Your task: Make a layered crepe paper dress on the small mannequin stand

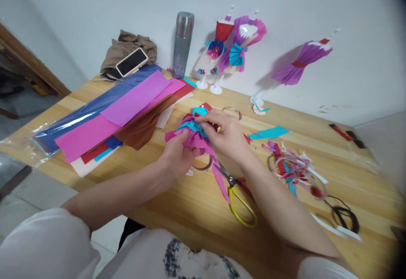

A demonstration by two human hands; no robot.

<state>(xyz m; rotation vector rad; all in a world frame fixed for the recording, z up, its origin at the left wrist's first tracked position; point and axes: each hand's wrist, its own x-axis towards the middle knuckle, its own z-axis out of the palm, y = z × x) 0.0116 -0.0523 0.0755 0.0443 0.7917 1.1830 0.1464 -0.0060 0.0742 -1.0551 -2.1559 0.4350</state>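
Observation:
My left hand (178, 154) grips the lower edge of a bundle of ruffled crepe paper (192, 137) in magenta, turquoise and red, thumb on top. From the right, my right hand (223, 133) pinches the turquoise upper part between thumb and fingers. Whatever lies under the ruffles is hidden. A long magenta strip (220, 181) trails down from the bundle. Just below my hands, scissors with yellow handles (242, 207) lie on the table beside the strip. A roll of tape (203, 164) shows partly beneath my left hand.
Small dress stands with crepe-paper dresses (218, 54) line the wall, beside a grey thermos (183, 44). Stacked crepe paper (127, 105), a phone (132, 62) and brown cloth (127, 50) lie left. Rightward are a turquoise strip (269, 133), scraps (293, 164) and a black band (345, 219).

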